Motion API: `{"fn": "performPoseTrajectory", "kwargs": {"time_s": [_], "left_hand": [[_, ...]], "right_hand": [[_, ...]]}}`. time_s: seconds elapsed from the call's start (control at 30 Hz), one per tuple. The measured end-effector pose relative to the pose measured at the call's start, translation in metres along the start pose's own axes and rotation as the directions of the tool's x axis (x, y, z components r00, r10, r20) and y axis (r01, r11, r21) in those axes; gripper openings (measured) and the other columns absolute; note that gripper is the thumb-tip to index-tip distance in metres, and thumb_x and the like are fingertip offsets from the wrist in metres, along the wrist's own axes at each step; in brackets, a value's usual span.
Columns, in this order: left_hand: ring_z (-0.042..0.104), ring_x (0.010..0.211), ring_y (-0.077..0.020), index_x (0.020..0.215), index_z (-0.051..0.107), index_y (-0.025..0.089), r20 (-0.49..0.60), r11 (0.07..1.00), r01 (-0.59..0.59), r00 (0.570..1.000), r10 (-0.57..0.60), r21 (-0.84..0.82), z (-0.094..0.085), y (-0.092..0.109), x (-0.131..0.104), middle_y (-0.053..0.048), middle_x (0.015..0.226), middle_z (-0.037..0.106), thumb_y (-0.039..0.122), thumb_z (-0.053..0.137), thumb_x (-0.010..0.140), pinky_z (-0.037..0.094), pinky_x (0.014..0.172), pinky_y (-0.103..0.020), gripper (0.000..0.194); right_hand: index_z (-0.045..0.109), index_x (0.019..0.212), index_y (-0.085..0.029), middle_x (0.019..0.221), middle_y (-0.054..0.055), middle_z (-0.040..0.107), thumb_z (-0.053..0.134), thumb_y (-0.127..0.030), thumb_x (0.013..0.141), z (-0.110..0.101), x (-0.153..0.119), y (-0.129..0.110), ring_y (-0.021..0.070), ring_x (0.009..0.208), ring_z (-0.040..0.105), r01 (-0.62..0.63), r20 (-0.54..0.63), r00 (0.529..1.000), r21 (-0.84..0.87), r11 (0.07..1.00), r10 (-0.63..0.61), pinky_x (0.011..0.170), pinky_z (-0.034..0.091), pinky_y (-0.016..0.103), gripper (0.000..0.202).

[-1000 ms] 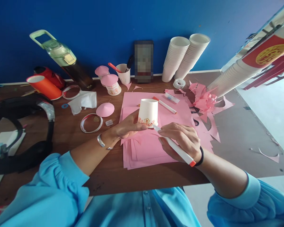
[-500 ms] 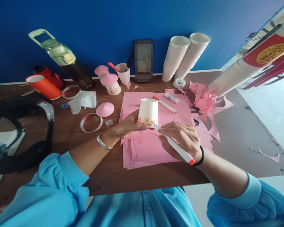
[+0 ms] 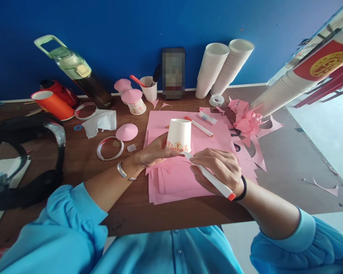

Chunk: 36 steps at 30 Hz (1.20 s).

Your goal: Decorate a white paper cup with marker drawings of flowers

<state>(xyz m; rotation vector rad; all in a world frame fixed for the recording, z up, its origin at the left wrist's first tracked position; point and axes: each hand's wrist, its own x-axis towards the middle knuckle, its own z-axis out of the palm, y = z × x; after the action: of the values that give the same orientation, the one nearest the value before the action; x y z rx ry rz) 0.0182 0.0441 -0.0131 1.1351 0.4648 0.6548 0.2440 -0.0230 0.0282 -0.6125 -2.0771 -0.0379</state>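
My left hand (image 3: 156, 152) is closed around the lower left side of a white paper cup (image 3: 179, 131), held upside down over a stack of pink paper (image 3: 171, 186). Red and yellow-brown flower shapes run around the cup near its rim. In my right hand (image 3: 218, 167) is a white marker (image 3: 213, 179) with an orange-red end, its tip at or just beside the cup's rim; I cannot tell whether it touches. Another marker (image 3: 200, 127) lies on the pink paper behind the cup, beside a glue stick (image 3: 208, 118).
Two stacks of paper cups (image 3: 211, 70) stand against the wall, with a phone (image 3: 173, 74) beside them. Pink cone-topped cups (image 3: 137, 106), a loose pink cone (image 3: 127, 132) and tape rings (image 3: 110, 148) are to the left. Scissors (image 3: 236, 140) lie partly under pink scraps (image 3: 246, 121).
The marker tip has shifted slightly down and left along the cup's rim, with small movement of my right hand. The left hand and cup stay nearly still.
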Motion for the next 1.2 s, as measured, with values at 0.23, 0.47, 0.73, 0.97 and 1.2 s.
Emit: {"fn": "performPoseTrajectory", "kwargs": {"time_s": [0.23,0.47,0.73,0.97,1.2], "left_hand": [[0.073,0.101,-0.0226,0.118,0.072,0.020,0.013,0.999,0.015,1.000,-0.015,-0.038,0.0039,0.0020,0.0025,-0.007,0.110,0.077,0.037,0.091,0.082,0.057,0.093,-0.038,0.044],[0.073,0.098,-0.0215,0.113,0.072,0.018,0.011,0.999,0.018,1.000,-0.017,-0.034,0.0045,0.0033,0.0029,-0.007,0.105,0.077,0.037,0.092,0.080,0.058,0.091,-0.036,0.042],[0.074,0.100,-0.0213,0.116,0.071,0.020,0.005,1.000,-0.003,1.000,0.004,-0.023,0.0055,0.0051,0.0027,-0.006,0.107,0.077,0.037,0.092,0.081,0.059,0.090,-0.035,0.044],[0.074,0.102,-0.0219,0.118,0.072,0.019,-0.009,1.000,-0.001,1.000,0.001,0.014,0.0011,0.0027,0.0006,-0.008,0.109,0.078,0.035,0.090,0.082,0.059,0.093,-0.036,0.043],[0.074,0.108,-0.0250,0.119,0.073,0.022,-0.002,1.000,-0.009,1.000,0.009,0.016,0.0031,0.0037,0.0004,-0.006,0.109,0.078,0.032,0.087,0.084,0.058,0.094,-0.037,0.039]], "right_hand": [[0.063,0.112,-0.015,0.083,0.007,0.076,0.067,-0.007,0.094,-0.0021,0.0030,0.0002,0.0183,0.070,0.076,-0.001,-0.018,1.000,-0.040,0.999,0.000,0.062,0.063,0.029,0.020],[0.062,0.113,-0.016,0.084,0.006,0.077,0.066,-0.008,0.095,-0.0005,0.0018,0.0010,0.0182,0.068,0.075,-0.016,-0.008,1.000,-0.045,0.999,0.016,0.062,0.063,0.029,0.020],[0.061,0.113,-0.018,0.082,0.005,0.077,0.064,-0.009,0.096,-0.0008,0.0020,0.0002,0.0173,0.067,0.075,-0.021,-0.007,1.000,-0.044,0.999,0.021,0.060,0.062,0.029,0.020],[0.062,0.109,-0.016,0.079,0.006,0.075,0.066,-0.008,0.095,-0.0011,0.0010,-0.0013,0.0180,0.066,0.074,-0.014,-0.007,1.000,-0.040,0.999,0.014,0.060,0.062,0.030,0.017],[0.062,0.111,-0.018,0.078,0.003,0.075,0.064,-0.009,0.095,0.0000,0.0011,-0.0009,0.0170,0.064,0.073,-0.002,-0.004,1.000,-0.009,1.000,0.002,0.059,0.062,0.030,0.018]]}}
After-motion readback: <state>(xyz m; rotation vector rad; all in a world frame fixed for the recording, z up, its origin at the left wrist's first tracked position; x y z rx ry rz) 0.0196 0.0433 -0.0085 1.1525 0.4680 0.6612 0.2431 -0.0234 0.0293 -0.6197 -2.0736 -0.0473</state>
